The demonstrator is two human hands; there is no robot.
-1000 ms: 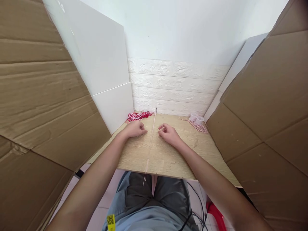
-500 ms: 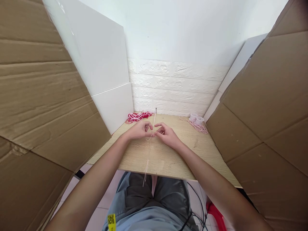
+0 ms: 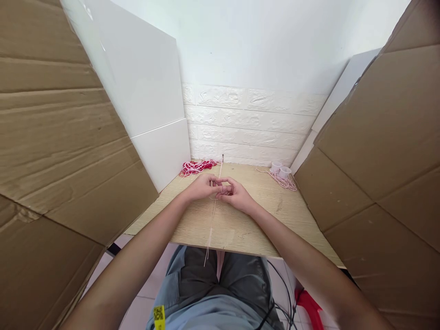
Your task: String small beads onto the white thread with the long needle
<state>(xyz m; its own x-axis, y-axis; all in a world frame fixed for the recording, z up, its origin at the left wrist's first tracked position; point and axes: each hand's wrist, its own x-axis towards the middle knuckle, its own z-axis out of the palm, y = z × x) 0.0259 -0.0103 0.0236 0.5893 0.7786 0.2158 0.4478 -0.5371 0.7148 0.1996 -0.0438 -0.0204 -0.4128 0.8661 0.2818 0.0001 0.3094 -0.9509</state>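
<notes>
A pale cord [image 3: 213,213] runs from a small dark peg [image 3: 222,156] at the back of the table toward me, and its loose ends hang over the front edge. My left hand [image 3: 201,187] and my right hand [image 3: 238,196] meet over this cord, fingertips touching. The fingers of both hands are curled in a pinch on a thin strand of the cord. A bit of the strand loops around the right fingers. Exactly which fingertips grip it is partly hidden.
A tangle of red and white cords [image 3: 197,167] lies at the back left. Pink cords [image 3: 283,180] and small clear cups [image 3: 285,172] are at the back right. Cardboard panels [image 3: 79,137] [image 3: 381,151] flank the wooden table [image 3: 254,233].
My hands have come together, the right fingers moving left to meet the left ones. The strand now loops at the right fingers. The long cord stays in place.
</notes>
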